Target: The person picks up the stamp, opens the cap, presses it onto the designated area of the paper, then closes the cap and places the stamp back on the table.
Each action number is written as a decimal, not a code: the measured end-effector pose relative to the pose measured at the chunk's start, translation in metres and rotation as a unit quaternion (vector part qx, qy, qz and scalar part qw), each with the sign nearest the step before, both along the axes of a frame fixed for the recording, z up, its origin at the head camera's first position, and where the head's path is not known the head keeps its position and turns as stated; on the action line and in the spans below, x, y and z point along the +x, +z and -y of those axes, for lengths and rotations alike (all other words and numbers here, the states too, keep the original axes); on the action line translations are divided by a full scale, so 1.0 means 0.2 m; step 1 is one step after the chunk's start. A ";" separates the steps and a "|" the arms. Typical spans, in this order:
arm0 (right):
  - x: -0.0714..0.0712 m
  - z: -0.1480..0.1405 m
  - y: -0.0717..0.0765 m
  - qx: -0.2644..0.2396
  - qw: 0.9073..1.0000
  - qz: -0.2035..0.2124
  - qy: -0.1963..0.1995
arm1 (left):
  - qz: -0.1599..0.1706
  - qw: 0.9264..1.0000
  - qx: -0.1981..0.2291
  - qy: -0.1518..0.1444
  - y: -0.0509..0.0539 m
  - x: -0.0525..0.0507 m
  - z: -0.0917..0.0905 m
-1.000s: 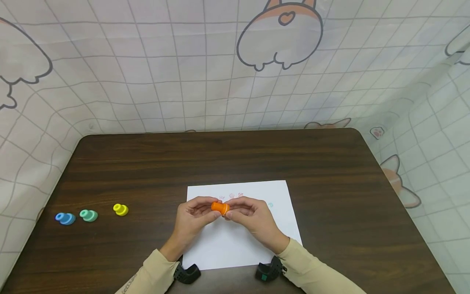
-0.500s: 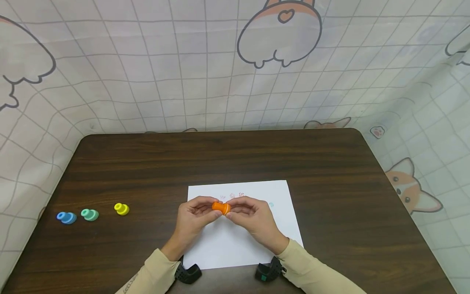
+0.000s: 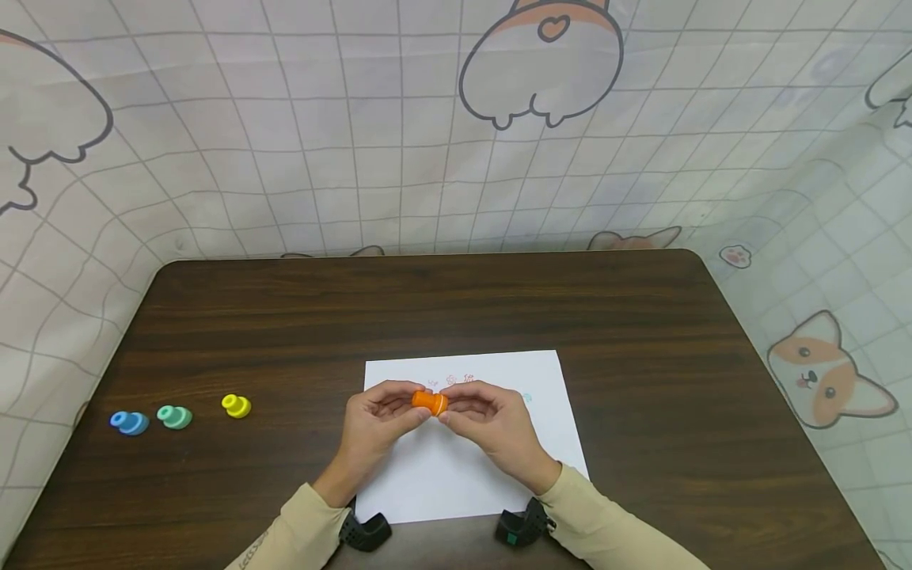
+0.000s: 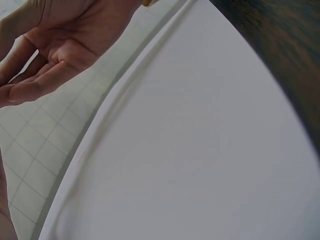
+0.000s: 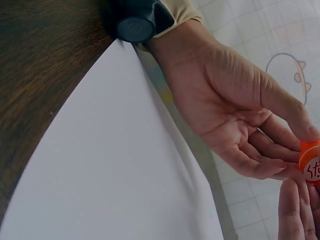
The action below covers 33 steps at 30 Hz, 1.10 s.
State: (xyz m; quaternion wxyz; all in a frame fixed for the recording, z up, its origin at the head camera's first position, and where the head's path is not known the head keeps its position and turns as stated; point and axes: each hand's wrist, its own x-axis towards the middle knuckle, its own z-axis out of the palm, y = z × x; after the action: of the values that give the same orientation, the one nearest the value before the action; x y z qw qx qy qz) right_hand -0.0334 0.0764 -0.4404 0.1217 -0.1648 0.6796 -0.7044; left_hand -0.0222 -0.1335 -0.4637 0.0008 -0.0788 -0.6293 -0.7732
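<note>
A small orange stamp [image 3: 429, 402] is held level above the white paper [image 3: 456, 475] in the head view. My left hand [image 3: 366, 431] pinches its narrow handle end between thumb and fingers. From the other side, my right hand [image 3: 499, 431] grips the wider end, just past a thin pale ring. In the right wrist view the stamp [image 5: 310, 169] shows at the right edge, with dark red lettering on its round pale end, partly cut off. The left wrist view shows paper and parts of hands, but no stamp. Small red marks [image 3: 459, 378] lie on the paper's far part.
To the left on the dark wooden table [image 3: 299, 317] stand a yellow stamp [image 3: 236, 406], a green stamp [image 3: 174, 416] and a blue stamp [image 3: 129, 423]. A faint green mark [image 3: 526, 397] is on the paper's right. A printed curtain [image 3: 285, 142] surrounds the table.
Both hands keep their hold on the orange stamp and have hardly moved. On the right, the curtain has shifted, and its printed dog's head shows more fully.
</note>
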 end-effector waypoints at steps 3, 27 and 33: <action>0.00 0.00 0.00 -0.005 1.000 -0.007 -0.002 | 0.000 1.000 -0.007 0.003 0.00 0.00 0.00; -0.02 -0.03 0.02 0.011 0.999 -0.024 -0.035 | 0.013 0.999 -0.020 0.024 0.02 -0.01 0.01; -0.05 -0.04 0.02 0.017 0.998 -0.020 -0.054 | 0.026 0.999 -0.018 0.034 0.02 -0.01 0.01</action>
State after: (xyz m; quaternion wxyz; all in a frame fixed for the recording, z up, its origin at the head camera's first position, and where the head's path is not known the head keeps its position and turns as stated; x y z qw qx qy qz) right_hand -0.0436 0.0850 -0.4363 0.0728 -0.1402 0.7014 -0.6950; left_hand -0.0252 -0.1359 -0.4599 0.0089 -0.0372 -0.6450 -0.7632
